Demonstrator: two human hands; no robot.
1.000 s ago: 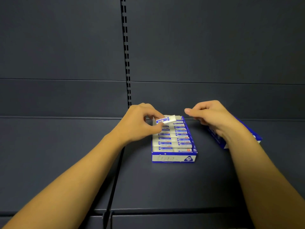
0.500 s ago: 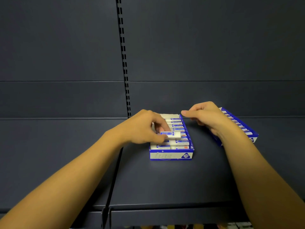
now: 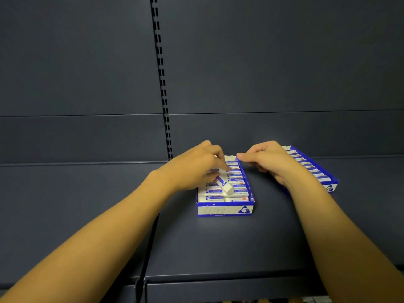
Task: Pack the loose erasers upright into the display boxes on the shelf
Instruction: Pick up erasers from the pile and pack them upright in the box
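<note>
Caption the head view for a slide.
Left hand holds an eraser over the front display box; right hand pinches its back corner.

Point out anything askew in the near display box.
One eraser lies slanted across the packed rows in the near display box, gripped by the left hand. The other erasers sit in straight rows.

- Left hand (image 3: 197,169) sits over the near blue-and-white cardboard display box (image 3: 225,209), covering its left rows and holding a white eraser in a blue sleeve (image 3: 225,185) tilted across the packed ones.
- Right hand (image 3: 270,160) pinches that box's far right corner, blocking the way in from the right.
- Second blue display box (image 3: 328,184) lies just behind the right wrist.
- Dark grey metal shelf (image 3: 218,248) is bare below both hands: room to pass.
- Dark back panel (image 3: 262,132) closes off the far side.
</note>
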